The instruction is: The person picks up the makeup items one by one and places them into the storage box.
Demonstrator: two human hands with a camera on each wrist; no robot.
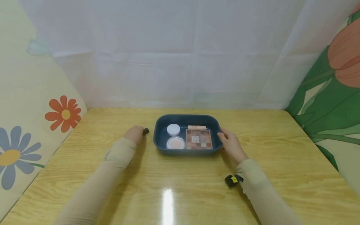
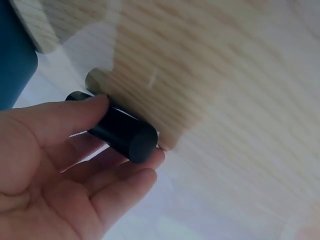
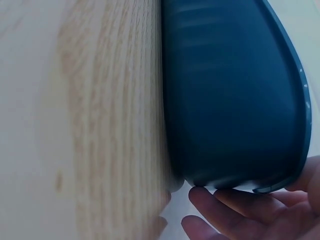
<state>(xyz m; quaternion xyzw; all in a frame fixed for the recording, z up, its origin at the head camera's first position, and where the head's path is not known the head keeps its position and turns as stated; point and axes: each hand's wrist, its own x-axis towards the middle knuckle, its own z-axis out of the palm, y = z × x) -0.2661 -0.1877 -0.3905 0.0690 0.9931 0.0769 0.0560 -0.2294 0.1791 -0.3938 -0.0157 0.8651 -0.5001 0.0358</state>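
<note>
My left hand (image 1: 134, 134) pinches a short black cylindrical tube (image 2: 122, 129) between thumb and fingers, left of the tray and close over the table. One end of the tube (image 1: 145, 131) sticks out past the hand in the head view. A dark blue tray (image 1: 187, 152) with rounded corners sits mid-table. On its right end my right hand (image 1: 231, 144) has the thumb over the rim and the fingers against the outer wall. Inside lie a white round jar (image 1: 173, 129), a round compact (image 1: 175, 143), an eyeshadow palette (image 1: 198, 139) and a slim pale tube (image 1: 197, 127).
The wood-grain table (image 1: 140, 187) reaches back to a white cloth backdrop (image 1: 180, 62). Flower-printed panels (image 1: 22, 109) border the left and right sides. A black band with a yellow mark (image 1: 233, 180) hangs by my right wrist.
</note>
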